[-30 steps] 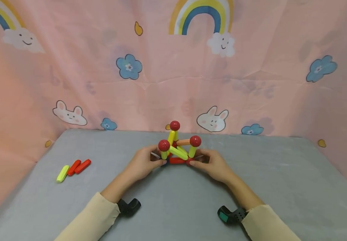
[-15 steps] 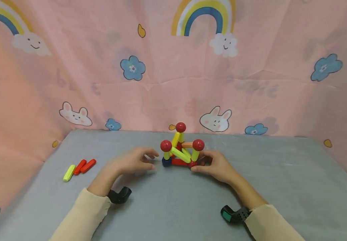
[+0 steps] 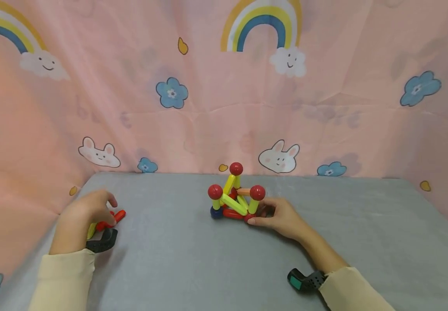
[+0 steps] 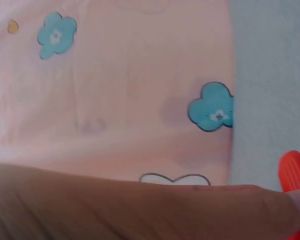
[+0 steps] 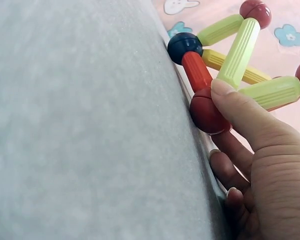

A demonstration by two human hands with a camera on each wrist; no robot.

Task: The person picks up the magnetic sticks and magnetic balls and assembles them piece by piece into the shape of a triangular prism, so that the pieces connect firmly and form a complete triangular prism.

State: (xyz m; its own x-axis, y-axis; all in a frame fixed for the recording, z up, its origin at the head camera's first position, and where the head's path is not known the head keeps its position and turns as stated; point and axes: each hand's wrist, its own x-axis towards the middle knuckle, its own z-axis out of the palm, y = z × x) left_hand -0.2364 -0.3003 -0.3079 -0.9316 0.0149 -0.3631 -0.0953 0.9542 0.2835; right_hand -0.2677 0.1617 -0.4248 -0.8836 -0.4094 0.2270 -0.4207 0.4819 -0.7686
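Observation:
A magnetic stick-and-ball frame (image 3: pixel 234 205) of yellow-green, red and orange rods stands mid-table. Three red balls top it; a dark blue ball (image 3: pixel 216 212) forms its lower left corner. My right hand (image 3: pixel 284 218) pinches the red ball (image 5: pixel 207 112) at the lower right corner between thumb and fingers. Far to the left, my left hand (image 3: pixel 85 216) is over the loose rods, thumb and index finger apart. A red rod (image 3: pixel 120 216) shows beyond its fingertips, and a yellow-green rod (image 3: pixel 91 231) is partly hidden under it. In the left wrist view the thumb overlaps a red rod (image 4: pixel 292 170).
The grey tabletop (image 3: pixel 177 259) runs back to a pink patterned curtain (image 3: pixel 216 86) behind and at both sides. Black wrist devices (image 3: pixel 103 242) sit on both wrists, below beige sleeves.
My left hand has let go of the frame's lower left corner and moved left to the loose rods. My right hand has stayed at the lower right red ball.

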